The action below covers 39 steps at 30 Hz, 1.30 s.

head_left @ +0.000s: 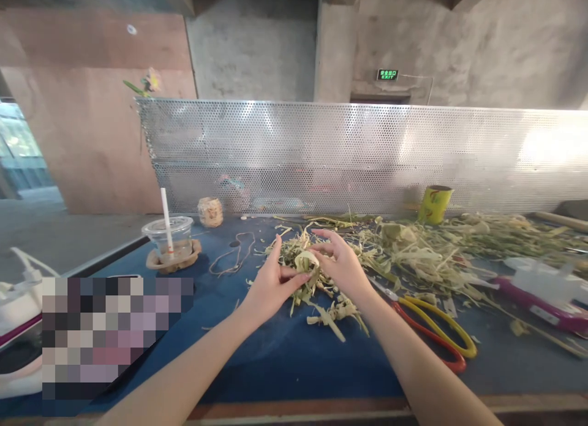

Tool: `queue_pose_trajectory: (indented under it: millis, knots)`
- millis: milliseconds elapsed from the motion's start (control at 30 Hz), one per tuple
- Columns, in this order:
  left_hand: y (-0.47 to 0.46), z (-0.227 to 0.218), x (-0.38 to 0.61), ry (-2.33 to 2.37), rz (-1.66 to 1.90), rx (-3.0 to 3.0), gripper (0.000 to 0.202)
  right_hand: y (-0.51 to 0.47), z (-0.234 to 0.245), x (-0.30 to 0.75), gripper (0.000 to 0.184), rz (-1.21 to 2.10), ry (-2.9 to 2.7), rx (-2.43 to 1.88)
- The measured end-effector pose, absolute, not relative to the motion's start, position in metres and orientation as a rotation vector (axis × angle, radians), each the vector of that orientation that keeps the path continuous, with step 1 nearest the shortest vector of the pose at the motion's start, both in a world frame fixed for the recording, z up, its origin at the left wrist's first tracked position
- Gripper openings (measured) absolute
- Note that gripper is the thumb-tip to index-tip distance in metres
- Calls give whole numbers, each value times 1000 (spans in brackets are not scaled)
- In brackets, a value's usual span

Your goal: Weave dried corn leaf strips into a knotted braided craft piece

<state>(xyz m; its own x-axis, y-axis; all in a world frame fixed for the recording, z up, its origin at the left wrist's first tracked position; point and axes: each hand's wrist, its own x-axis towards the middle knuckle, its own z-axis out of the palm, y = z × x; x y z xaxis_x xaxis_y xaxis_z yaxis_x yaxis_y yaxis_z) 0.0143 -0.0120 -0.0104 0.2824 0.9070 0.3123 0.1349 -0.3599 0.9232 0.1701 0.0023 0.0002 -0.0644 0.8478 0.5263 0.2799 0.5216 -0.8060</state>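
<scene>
Between my hands is a small curled, pale green strip of dried plant leaf (307, 260), bent into a rounded loop. My left hand (275, 280) pinches its lower left side between thumb and finger. From the right, my right hand (339, 260) grips it with bent fingertips partly hidden behind the strip. Under and around both hands lies a loose heap of shredded leaf strips (328, 319). Scissors (434, 331) with one red and one yellow handle rest beside my right forearm, their blades partly covered.
A plastic cup (177, 236) with a white straw stands in a cardboard holder at left, near a cord (236, 260) and a small pale jar (210, 212). More dried leaves (413, 248), a yellow-green roll (434, 204) and a magenta-and-white device (542, 300) lie right. A perforated metal panel (285, 144) borders the back.
</scene>
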Motion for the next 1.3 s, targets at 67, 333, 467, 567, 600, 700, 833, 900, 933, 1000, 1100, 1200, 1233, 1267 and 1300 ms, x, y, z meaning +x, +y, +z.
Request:
queue_pose_trajectory:
  millis: [67,333,467,567,600,700,833,900,933,1000,1100,1200,1233,1267,1300]
  knots:
    - [-10,-13,14,994,1137,1737,101,3,3,172,40,837,-1605,-884]
    - [-13,-11,16,1057,1136,1906,99,2,1,169,17,691,-1704,-1061]
    - [-15,-10,17,1077,1129,1870,103,1,0,169,15,867,-1678,-971]
    - [-12,-11,15,1068,1161,1794,107,4,-2,171,16,1017,-1521,-784]
    - [-10,-12,14,1065,1171,1752,108,5,-2,172,18,1031,-1484,-712]
    - [-4,-11,10,1116,1189,1608,108,4,-2,173,16,939,-1527,-644]
    - [0,-9,7,1131,1262,1438,109,-3,3,173,8,690,-1763,-797]
    - [0,-7,7,1124,1279,1385,110,-6,4,171,9,609,-1830,-869]
    - [-1,-6,7,1133,1283,1377,109,-7,4,171,9,573,-1850,-897]
    - [-2,-3,7,1163,1294,1379,106,-7,3,169,11,499,-1891,-929]
    - [-3,-1,7,1169,1295,1374,102,-5,-1,168,12,396,-1939,-939]
    - [-1,-3,6,1135,1278,1393,101,-2,-5,168,7,316,-1976,-942]
    - [0,-5,6,1139,1275,1419,101,-1,-7,168,5,280,-1985,-944]
    - [1,-7,5,1143,1275,1442,100,0,-8,168,4,244,-1993,-948]
    - [3,-9,4,1138,1280,1456,100,0,-9,168,4,212,-1997,-953]
